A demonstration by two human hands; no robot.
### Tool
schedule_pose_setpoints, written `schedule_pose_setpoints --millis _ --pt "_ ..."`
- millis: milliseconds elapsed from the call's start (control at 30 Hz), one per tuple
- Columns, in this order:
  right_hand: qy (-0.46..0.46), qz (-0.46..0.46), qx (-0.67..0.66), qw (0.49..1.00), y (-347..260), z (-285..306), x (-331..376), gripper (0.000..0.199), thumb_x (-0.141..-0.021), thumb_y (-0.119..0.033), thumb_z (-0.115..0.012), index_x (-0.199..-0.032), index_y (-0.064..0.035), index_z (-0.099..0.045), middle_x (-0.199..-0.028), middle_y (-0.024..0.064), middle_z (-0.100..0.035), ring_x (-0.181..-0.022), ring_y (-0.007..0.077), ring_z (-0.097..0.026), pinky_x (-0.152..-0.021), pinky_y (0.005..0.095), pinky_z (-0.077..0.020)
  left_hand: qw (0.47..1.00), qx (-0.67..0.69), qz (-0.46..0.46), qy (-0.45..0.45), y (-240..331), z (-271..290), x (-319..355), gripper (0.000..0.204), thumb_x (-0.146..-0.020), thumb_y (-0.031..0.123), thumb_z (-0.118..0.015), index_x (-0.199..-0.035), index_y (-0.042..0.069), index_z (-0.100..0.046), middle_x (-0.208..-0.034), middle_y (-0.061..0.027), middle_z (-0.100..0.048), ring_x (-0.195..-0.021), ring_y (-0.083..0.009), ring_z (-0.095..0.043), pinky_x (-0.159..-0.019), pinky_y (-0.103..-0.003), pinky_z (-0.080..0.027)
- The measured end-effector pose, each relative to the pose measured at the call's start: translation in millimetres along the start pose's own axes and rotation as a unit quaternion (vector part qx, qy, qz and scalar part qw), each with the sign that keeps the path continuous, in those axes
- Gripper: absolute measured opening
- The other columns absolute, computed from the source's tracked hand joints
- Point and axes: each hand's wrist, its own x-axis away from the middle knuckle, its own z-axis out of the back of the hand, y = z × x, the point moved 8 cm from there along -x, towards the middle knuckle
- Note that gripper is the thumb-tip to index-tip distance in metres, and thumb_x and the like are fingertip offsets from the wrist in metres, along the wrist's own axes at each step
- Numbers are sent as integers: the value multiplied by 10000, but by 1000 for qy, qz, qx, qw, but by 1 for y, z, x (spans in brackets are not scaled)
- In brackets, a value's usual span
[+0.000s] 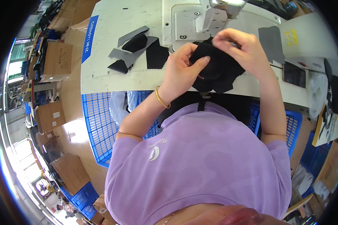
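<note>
A black fabric piece [218, 69] with irregular edges is held in front of the sewing machine [213, 20], its lower part hanging over the table's near edge. My left hand [184, 69] grips its left side, thumb on top and fingers bent behind. At the cloth's upper right edge is my right hand [242, 48], its fingers curled together and slightly blurred. Whatever those fingertips pinch is too small to make out. Left of my left hand lie loose cut pieces: a black one [157, 55] and several grey strips [129, 56].
The white table [101, 80] has a ruler marking along its near side. To the right lie a grey cut piece [271, 43] and a dark phone-like slab [294, 74]. Blue plastic baskets [97, 127] stand below the table edge. Cardboard boxes [58, 58] line the floor at left.
</note>
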Motion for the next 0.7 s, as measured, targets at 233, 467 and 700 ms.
schedule_pose_setpoints --millis 233,467,700 --pt "41 -177 -121 976 30 0 44 167 -880 -128 -695 -983 -5 -647 -741 -4 -631 -636 64 -589 -581 227 -465 988 -115 -13 102 -6 19 13 319 -869 50 -707 -1123 -36 -535 -1019 -87 -650 -924 -121 -622 -792 -255 -516" --pt "9 -131 -123 984 -4 -9 44 194 -916 -191 -648 -961 -2 -656 -709 77 -647 -617 157 -630 -602 288 -496 903 -367 -221 -19 41 -22 9 292 -830 17 -691 -1103 -9 -593 -964 -131 -641 -886 -239 -619 -789 -306 -484" --pt "209 -145 463 849 71 79 65 171 -884 -154 -596 -1015 -59 -653 -826 118 -651 -881 297 -645 -695 430 -525 984 -158 -58 50 9 10 -11 110 -916 82 -656 -954 -19 -632 -806 -18 -635 -735 -54 -549 -680 -218 -471"
